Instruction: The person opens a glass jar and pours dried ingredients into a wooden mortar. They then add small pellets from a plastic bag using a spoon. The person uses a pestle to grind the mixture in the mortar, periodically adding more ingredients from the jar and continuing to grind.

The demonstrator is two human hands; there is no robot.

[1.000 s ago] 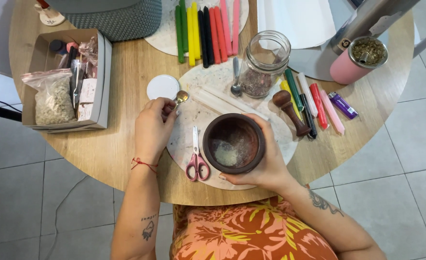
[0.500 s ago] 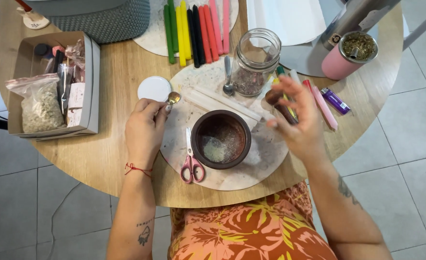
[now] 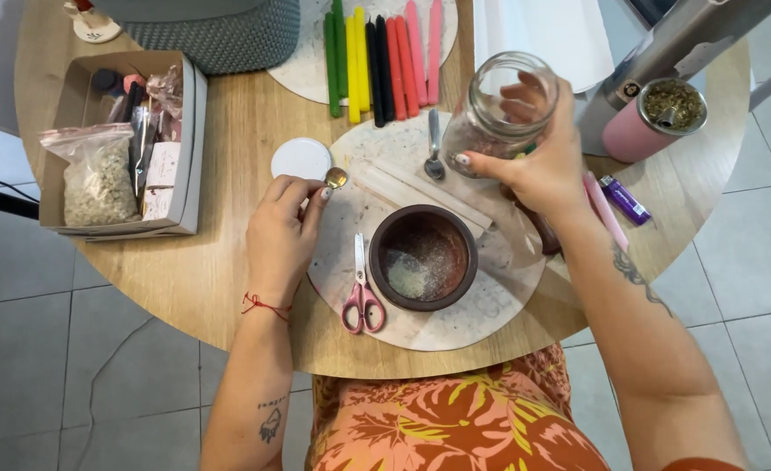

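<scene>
Gripping the glass jar point(image 3: 499, 109) from its side, the right hand point(image 3: 542, 170) holds it tilted over the round slab point(image 3: 490, 301). The left hand point(image 3: 283, 231) pinches a small spoon point(image 3: 335, 178) beside the white lid point(image 3: 301, 159). A brown bowl point(image 3: 423, 258) sits between them on the desk point(image 3: 220, 262), scissors point(image 3: 361, 292) just beside it.

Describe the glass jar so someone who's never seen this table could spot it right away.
On the round wooden table, look at the pale round board in the middle. Above its far edge, the right hand grips the glass jar: the only clear container, open-topped, unlike the dark bowl.
</scene>
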